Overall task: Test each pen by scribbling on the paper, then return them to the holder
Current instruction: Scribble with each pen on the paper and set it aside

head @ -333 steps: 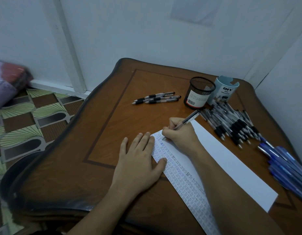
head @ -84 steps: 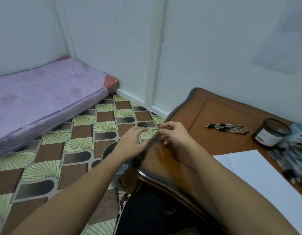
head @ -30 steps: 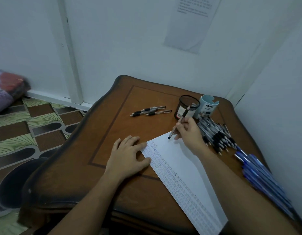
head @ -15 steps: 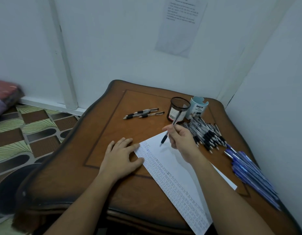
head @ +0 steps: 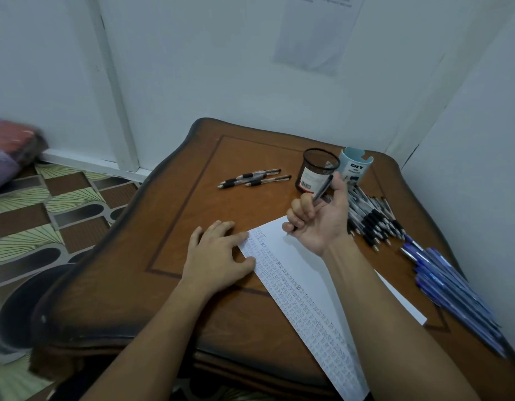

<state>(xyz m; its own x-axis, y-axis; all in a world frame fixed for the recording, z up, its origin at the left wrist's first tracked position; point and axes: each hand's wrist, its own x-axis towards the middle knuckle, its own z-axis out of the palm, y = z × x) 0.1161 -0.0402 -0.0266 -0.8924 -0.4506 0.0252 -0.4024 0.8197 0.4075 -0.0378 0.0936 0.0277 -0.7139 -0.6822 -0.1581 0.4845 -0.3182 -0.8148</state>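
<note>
R hand (head: 317, 219): hovers just over far corner of paper (head: 308, 264), palm turned up toward cam; fingers curled tight round a pen (head: 323, 187), thumb up alongside it.
Pen: slants thru the fist, back end up in front of mesh holder (head: 317, 175), tip down by paper's far corner; can't tell if tip touches.
L hand (head: 218, 256): flat on table (head: 175, 227), fingers straight & spread, holds nothing; thumb + index tip on paper's left edge.
Paper: lies diagonal on table, left strip full of small scribbles, rest blank.
Mesh holder: upright at far side of table, black w/ label; light blue cup (head: 356, 166) just beside it, to its right.
3 pens (head: 253, 178): lie together left of holder.
Pen pile (head: 372, 217): black-grip pens, right of R hand; blue pens (head: 453, 290) nearer, along right edge.
</note>
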